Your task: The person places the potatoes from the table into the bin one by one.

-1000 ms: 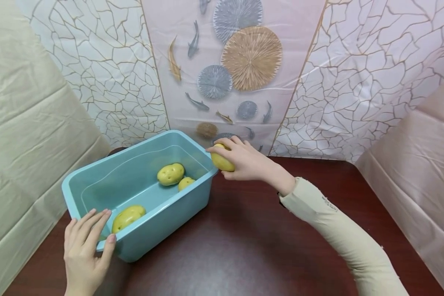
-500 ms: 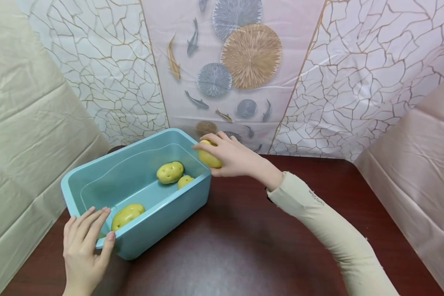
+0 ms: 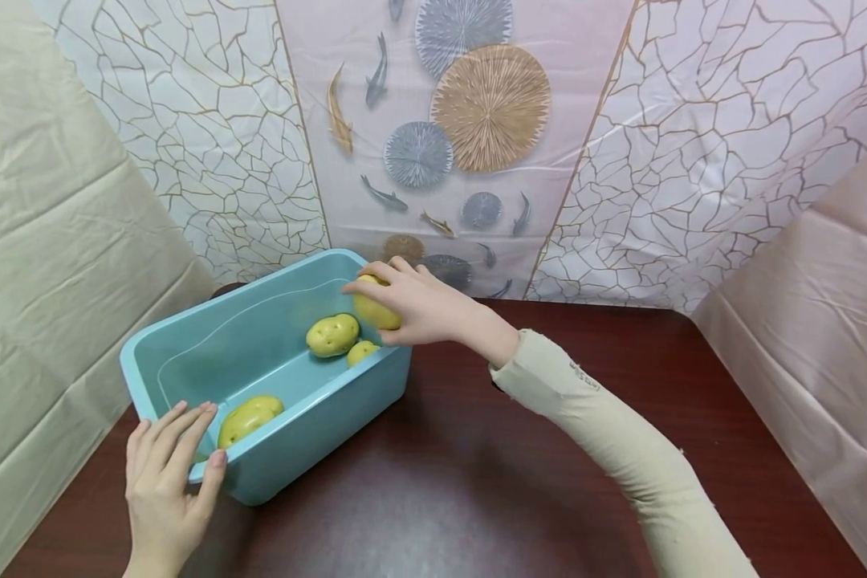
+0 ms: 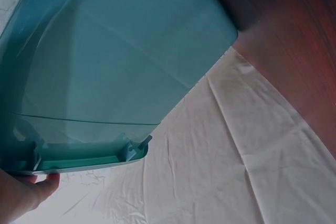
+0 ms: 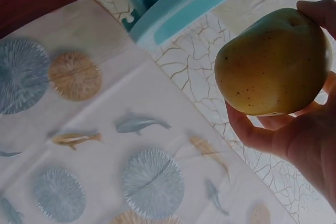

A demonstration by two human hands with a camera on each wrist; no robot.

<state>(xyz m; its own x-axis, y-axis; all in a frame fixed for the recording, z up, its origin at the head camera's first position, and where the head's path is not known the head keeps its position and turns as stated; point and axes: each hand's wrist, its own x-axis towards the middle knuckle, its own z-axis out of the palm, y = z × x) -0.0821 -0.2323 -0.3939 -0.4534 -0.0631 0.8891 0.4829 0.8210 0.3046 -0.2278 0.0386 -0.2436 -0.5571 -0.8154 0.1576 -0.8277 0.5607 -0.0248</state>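
My right hand (image 3: 422, 301) grips a yellow potato (image 3: 377, 305) between thumb and fingers, over the right end of a blue plastic tub (image 3: 318, 409). The right wrist view shows this potato (image 5: 273, 64) whole, speckled with dark dots. At the tub's near left corner, my left hand (image 3: 166, 482) holds the rim, its fingers over the edge and the thumb at the outer side. Inside the tub lie a large potato (image 3: 249, 419) at the near end, another potato (image 3: 332, 335) at the far end, and a smaller potato (image 3: 362, 352) partly hidden by the wall.
The tub stands at a slant on a dark red-brown table (image 3: 549, 449). A patterned cloth (image 3: 491, 104) with fish and round motifs hangs behind it. Beige cloth (image 3: 58, 321) walls in the left side, and more beige cloth (image 3: 824, 337) the right. A dark object (image 3: 227, 289) peeks out behind the tub.
My right hand has carried the potato leftward, from beside the tub's right end across the rim to above its inside. The left hand has stayed at the corner.
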